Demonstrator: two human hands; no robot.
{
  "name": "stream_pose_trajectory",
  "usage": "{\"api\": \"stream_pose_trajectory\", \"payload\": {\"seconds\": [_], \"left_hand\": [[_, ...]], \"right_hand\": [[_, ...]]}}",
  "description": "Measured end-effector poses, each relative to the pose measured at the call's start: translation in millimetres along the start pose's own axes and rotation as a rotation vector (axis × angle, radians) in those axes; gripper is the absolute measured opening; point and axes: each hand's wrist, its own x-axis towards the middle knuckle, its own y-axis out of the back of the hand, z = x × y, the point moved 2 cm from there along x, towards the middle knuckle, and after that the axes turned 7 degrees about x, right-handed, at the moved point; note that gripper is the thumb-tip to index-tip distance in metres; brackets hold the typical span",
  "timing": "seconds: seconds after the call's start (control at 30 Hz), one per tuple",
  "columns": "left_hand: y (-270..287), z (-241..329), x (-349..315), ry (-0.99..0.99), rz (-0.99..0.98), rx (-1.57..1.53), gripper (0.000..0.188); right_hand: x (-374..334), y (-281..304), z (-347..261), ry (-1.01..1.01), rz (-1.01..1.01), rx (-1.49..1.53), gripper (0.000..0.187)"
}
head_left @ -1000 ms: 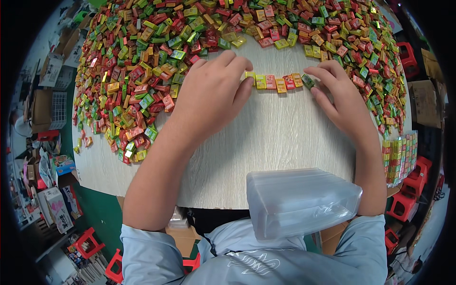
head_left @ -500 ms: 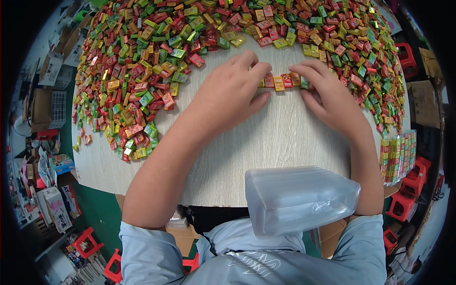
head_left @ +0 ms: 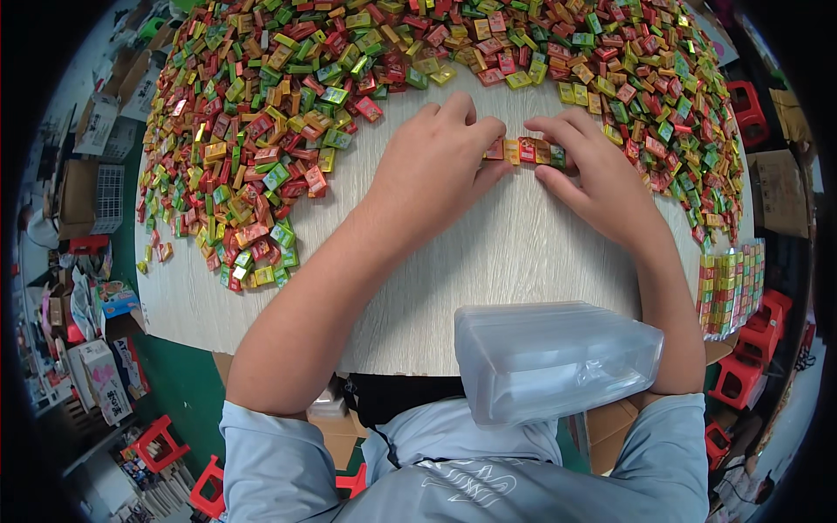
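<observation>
Between my two hands a short row of small shiny box-shaped packs, in red, yellow, orange and green, lies on the pale wood-grain table. My left hand has its thumb and fingers closed about the row's left end, which it partly hides. At the other end, my right hand pinches the row near a green pack, fingers behind and thumb in front. A big heap of the same loose packs curves around the far side of the table.
A stack of clear plastic trays stands at the near table edge, by my right forearm. Filled clear trays of packs sit at the right edge. Red stools and cardboard boxes are beyond the table.
The row has become straighter, with the yellow pack now level with its neighbours. My left hand has shifted slightly right, and my right thumb has come in nearer the packs.
</observation>
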Motion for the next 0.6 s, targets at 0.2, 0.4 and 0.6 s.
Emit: {"api": "stream_pose_trajectory", "payload": {"seconds": [0.2, 0.4, 0.6], "left_hand": [[2, -2, -1, 0.006, 0.017, -0.047, 0.026], [7, -5, -4, -0.010, -0.035, -0.079, 0.030], [16, -9, -7, 0.023, -0.075, -0.236, 0.030]], "right_hand": [[1, -2, 1, 0.007, -0.008, 0.021, 0.039], [2, 1, -2, 0.007, -0.015, 0.009, 0.032], [2, 1, 0, 0.036, -0.011, 0.008, 0.032]]}}
